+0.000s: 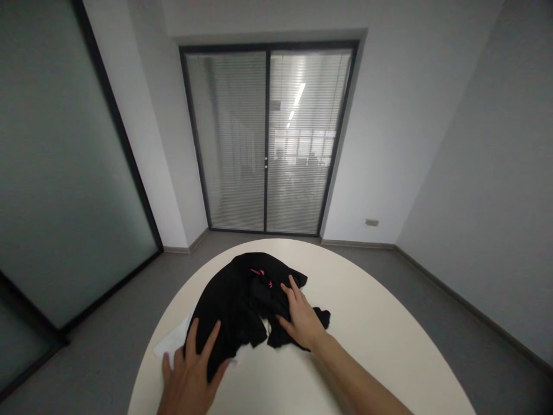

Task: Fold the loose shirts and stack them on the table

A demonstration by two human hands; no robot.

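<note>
Black cloth (227,291) on the surface (367,340), apparently at the spreading step
Left hand (190,369) splayed on its near-left end, right hand (305,318) open on its right; next likely calls for easing folds flat.

Garment (224,288) spread on a round table (371,346), toward eleven o'clock.
With twelve straight ahead, the left hand (190,369) rests on the garment between its seven and eight o'clock, the right hand (305,320) on it at three. A loose sheet (170,343), cloth or paper, lies under the garment, sticking out toward eight, near the left hand. Beyond the table at twelve stands a two-panel glass door (268,190), with blinds (228,173) across both panels. A wall socket (372,222) sits low on the wall (384,144) toward one o'clock; a glass partition (56,173) stands at ten.
</note>
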